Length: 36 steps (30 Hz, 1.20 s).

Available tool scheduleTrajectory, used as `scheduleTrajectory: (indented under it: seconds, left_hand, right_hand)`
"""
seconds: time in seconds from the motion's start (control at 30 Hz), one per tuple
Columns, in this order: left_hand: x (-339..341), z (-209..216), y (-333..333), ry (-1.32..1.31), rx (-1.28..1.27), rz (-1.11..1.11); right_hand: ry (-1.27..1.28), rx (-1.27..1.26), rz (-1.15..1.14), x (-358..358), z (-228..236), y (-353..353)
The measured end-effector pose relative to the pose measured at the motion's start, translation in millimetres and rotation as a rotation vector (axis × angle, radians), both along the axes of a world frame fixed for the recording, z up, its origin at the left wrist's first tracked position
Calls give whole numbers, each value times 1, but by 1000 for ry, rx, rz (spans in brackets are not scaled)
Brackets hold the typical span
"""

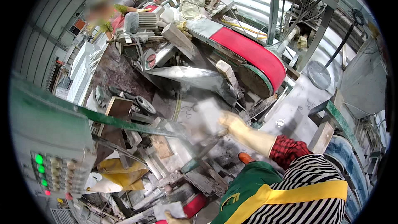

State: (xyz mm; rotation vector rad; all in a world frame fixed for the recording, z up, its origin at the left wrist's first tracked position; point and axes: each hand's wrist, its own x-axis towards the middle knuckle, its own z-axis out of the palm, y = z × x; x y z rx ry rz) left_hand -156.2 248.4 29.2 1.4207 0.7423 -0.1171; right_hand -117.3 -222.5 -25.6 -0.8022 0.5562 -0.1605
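Note:
My right hand (234,123), in a long cream rubber glove under a red-and-black checked cuff, reaches out over the machine. Its fingers close on the edge of a pale flat tile-like piece (209,115), which is smeared by motion. Low in the picture, at the bottom edge, my left hand (175,219) shows only in part, also in a cream glove. It grips a light grey flat tile-like piece (169,210) beside a red belt (196,204). Most of the left hand and its forearm lie outside the picture.
A control box (62,157) with lit buttons stands at left, below a green bar (124,123). Ahead runs a red-covered belt housing (253,54). Stone and wood offcuts (161,146) clutter the machine. Another person (110,20) works at far left. A round-based stand (319,74) is at right.

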Motion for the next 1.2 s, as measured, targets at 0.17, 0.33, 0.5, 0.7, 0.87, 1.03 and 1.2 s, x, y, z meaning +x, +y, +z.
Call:
scheduleTrajectory:
  seconds: [0.17,0.33,0.5,0.7,0.87,1.03,1.2]
  left_hand:
    - [37,1,-21,36,166,61]
    - [55,-3,-30,56,205,45]
    - [68,-2,-35,37,191,19]
    - [98,-12,-56,-38,128,-66]
    - [115,-32,-102,-43,69,-106]
    - [125,-56,-169,34,68,-132]
    - [128,-62,-213,129,136,-111]
  right_hand:
    - [-177,-227,-428,37,-44,-154]
    - [-134,-209,-465,47,-24,-200]
    - [-69,-238,-494,65,-29,-202]
    - [161,-300,-606,105,-15,-212]
    - [167,-256,-679,171,-15,-261]
    - [176,-384,-708,243,-26,-318]
    - [302,-520,-748,308,-71,-363]
